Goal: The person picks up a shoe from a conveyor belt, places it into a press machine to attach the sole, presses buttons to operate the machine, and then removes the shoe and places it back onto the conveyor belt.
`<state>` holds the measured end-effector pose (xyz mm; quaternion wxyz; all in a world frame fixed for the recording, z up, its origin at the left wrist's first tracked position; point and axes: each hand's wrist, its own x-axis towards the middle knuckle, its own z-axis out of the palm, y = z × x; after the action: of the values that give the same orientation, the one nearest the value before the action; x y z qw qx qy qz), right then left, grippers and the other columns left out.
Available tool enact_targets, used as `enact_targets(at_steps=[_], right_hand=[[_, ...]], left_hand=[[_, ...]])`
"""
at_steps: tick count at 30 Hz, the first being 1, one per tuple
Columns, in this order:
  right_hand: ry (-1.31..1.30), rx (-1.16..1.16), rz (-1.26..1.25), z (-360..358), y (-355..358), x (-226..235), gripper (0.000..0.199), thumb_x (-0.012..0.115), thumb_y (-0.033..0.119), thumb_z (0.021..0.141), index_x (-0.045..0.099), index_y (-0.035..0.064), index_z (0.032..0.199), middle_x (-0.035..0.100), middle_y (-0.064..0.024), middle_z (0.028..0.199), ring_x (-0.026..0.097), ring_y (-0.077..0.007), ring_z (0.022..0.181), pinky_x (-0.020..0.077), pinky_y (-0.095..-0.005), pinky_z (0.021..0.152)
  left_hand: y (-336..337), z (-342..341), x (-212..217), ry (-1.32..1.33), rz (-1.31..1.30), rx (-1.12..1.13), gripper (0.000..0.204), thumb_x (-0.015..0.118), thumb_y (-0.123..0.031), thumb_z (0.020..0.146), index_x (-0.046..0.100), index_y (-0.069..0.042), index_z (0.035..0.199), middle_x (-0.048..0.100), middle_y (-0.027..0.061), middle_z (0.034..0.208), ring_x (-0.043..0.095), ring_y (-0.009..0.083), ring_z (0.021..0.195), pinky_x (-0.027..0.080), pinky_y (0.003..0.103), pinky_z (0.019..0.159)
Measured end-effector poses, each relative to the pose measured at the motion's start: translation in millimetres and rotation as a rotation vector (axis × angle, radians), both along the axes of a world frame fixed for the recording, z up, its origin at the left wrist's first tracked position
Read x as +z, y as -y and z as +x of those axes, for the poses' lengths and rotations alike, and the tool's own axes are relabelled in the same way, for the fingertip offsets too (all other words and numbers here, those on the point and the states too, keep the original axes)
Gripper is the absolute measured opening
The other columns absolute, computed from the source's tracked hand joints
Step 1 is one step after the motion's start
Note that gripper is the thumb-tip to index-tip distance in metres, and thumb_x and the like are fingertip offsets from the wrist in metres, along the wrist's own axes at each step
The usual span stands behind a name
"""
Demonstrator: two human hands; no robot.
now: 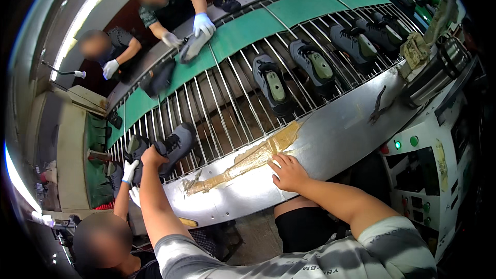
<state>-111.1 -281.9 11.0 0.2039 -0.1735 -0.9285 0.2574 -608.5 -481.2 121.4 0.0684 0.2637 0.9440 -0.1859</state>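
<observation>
My left hand (154,157) is stretched out to the far left, closed on the heel end of a dark grey shoe (181,140) that rests on the rod conveyor (219,106). Beside that shoe, a co-worker's white-gloved hand (129,171) is at another dark shoe (135,148). My right hand (289,172) lies with its fingers spread on the metal ledge (330,134), at the edge of a strip of brown tape (248,160). Several grey shoes with pale green inserts, one of them a near shoe (274,85), stand in a row on the rods to the right.
Across the conveyor, one person in white gloves handles a grey shoe (195,47) over the green strip (305,8); another sits left of them. Pliers (378,106) and a steel thermos (436,75) are on the ledge's right part. A control box (413,186) stands at the right.
</observation>
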Motion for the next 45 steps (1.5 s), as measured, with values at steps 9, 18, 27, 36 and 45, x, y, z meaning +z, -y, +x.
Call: enact_targets(at_steps=[9, 18, 27, 36, 45], right_hand=[[0.144, 0.133, -0.008, -9.2, 8.6, -14.0, 0.058, 0.059, 0.008, 0.075, 0.052, 0.0064, 0.132, 0.048, -0.0160, 0.137, 0.044, -0.0370, 0.123, 0.0376, -0.0428, 0.104], [-0.339, 0.402, -1.234, 108.2, 3.1, 62.2, 0.093, 0.076, 0.018, 0.081, 0.015, 0.0170, 0.151, 0.035, -0.0110, 0.146, 0.048, -0.0239, 0.122, 0.0455, -0.0349, 0.091], [-0.706, -0.227, -1.074, 322.3, -21.8, 151.8, 0.087, 0.072, 0.010, 0.080, 0.020, 0.0089, 0.150, 0.058, -0.0100, 0.114, 0.056, -0.0197, 0.102, 0.0482, -0.0332, 0.087], [-0.925, -0.940, -0.853, 522.5, -146.4, 194.4, 0.087, 0.074, 0.014, 0.074, 0.027, 0.0187, 0.147, 0.059, -0.0045, 0.093, 0.056, -0.0163, 0.076, 0.0473, -0.0323, 0.067], [-0.481, -1.550, -0.476, 671.4, -317.5, 277.3, 0.107, 0.080, 0.014, 0.070, 0.012, -0.0002, 0.151, 0.046, -0.0216, 0.137, 0.054, -0.0333, 0.113, 0.0474, -0.0453, 0.092]], left_hand=[[-22.7, 196.3, 114.9, -0.100, 0.192, -0.316, 0.054, 0.085, -0.026, 0.052, 0.062, -0.005, 0.096, 0.067, 0.0131, 0.096, 0.065, 0.0337, 0.090, 0.052, 0.044, 0.078], [25.6, 449.5, 21.8, 1.405, 1.559, 0.126, 0.084, 0.076, -0.022, 0.059, 0.044, -0.001, 0.134, 0.058, 0.0109, 0.123, 0.058, 0.0283, 0.110, 0.048, 0.040, 0.095], [-135.9, 641.5, 31.0, 1.952, 1.379, 0.085, 0.076, 0.072, -0.019, 0.071, 0.039, 0.006, 0.134, 0.057, 0.0167, 0.121, 0.060, 0.0296, 0.105, 0.049, 0.038, 0.092], [-245.6, 666.6, -21.5, 1.797, 1.091, -0.306, 0.031, 0.057, -0.024, 0.096, 0.063, 0.003, 0.108, 0.067, 0.0069, 0.090, 0.063, 0.0161, 0.083, 0.050, 0.028, 0.076], [-125.3, 492.1, -142.7, 0.437, 1.339, 0.161, 0.028, 0.050, -0.022, 0.096, 0.060, 0.000, 0.081, 0.063, 0.0085, 0.074, 0.057, 0.0166, 0.064, 0.046, 0.032, 0.058]])
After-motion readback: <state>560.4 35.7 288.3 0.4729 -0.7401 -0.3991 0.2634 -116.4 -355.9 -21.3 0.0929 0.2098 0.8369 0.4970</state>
